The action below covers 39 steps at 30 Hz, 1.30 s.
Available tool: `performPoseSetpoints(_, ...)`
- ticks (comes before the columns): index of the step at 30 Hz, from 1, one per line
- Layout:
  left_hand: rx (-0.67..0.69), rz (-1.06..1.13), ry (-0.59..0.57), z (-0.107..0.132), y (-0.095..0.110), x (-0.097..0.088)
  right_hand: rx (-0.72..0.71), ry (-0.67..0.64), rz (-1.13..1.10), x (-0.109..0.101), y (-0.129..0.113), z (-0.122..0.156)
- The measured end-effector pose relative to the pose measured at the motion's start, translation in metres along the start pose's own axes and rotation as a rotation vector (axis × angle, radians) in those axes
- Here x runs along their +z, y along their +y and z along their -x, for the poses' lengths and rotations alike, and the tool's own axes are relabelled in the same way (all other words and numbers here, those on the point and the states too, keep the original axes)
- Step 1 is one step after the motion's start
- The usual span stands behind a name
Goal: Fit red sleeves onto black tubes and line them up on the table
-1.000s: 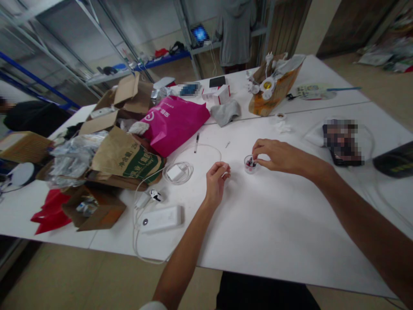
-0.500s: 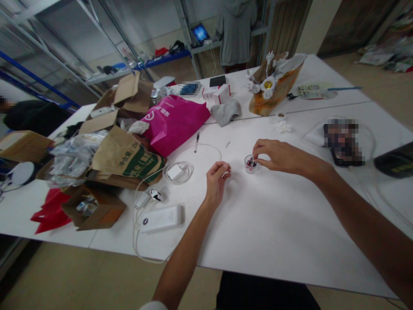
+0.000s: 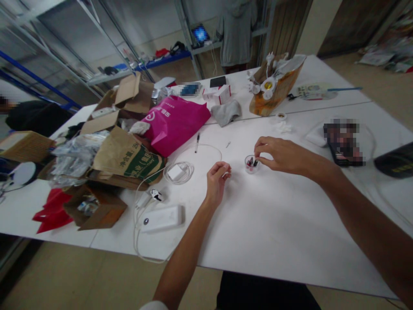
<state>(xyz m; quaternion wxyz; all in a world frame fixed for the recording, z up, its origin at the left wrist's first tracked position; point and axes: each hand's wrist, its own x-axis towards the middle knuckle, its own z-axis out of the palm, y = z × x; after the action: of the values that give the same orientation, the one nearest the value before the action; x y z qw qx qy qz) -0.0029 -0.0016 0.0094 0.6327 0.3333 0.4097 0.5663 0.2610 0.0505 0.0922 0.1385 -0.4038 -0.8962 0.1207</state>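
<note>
A small clear round cup (image 3: 251,168) with dark, red and pink bits inside stands on the white table (image 3: 274,232). At its right rim is my right hand (image 3: 274,151), thumb and forefinger close together over the contents; whatever they pinch is too small to make out. To the left of the cup, my left hand (image 3: 218,176) rests above the table with its fingers curled and the thumb against the forefinger. Anything between those fingertips cannot be made out. A tiny pale stick-like piece (image 3: 228,144) lies behind the two hands.
A pen (image 3: 197,143), a coiled cable with a white charger (image 3: 176,172) and a white power bank (image 3: 163,218) lie to the left. Beyond them are a magenta bag (image 3: 177,122) and cardboard boxes (image 3: 97,211). A phone (image 3: 343,142) and a dark cylinder (image 3: 395,161) are on the right.
My right hand has shifted very slightly up and to the right at the cup's rim, showing more of the contents. My left hand has stayed in place.
</note>
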Motion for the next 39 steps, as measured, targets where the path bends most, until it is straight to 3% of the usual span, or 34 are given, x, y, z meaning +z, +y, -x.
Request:
performPoseSetpoints(8,0.002,0.008,-0.011,0.000,0.000,0.000,-0.001,0.174,0.024,-0.045,-0.023,0.023)
performPoseSetpoints(11,0.062,-0.026,-0.035,0.002,0.000,0.001,0.015,0.235,0.007,-0.064,-0.042,0.035)
performPoseSetpoints(14,0.171,-0.124,-0.078,0.009,0.003,0.006,0.007,0.276,-0.060,-0.068,-0.057,0.045)
performPoseSetpoints(18,0.333,-0.334,-0.191,0.024,0.008,0.015,0.042,0.283,-0.224,-0.042,-0.064,0.057)
performPoseSetpoints(22,0.520,-0.612,-0.396,0.035,0.000,0.021,0.169,0.263,-0.397,0.004,-0.057,0.072)
performPoseSetpoints(29,0.674,-0.909,-0.540,0.031,-0.022,0.014,0.401,0.377,-0.905,0.082,-0.042,0.085)
performPoseSetpoints(32,0.690,-0.989,-0.568,0.027,-0.022,0.011,0.431,0.364,-0.994,0.096,-0.040,0.086)
performPoseSetpoints(39,0.676,-0.999,-0.588,0.025,-0.021,0.011,0.480,0.369,-1.037,0.102,-0.038,0.086)
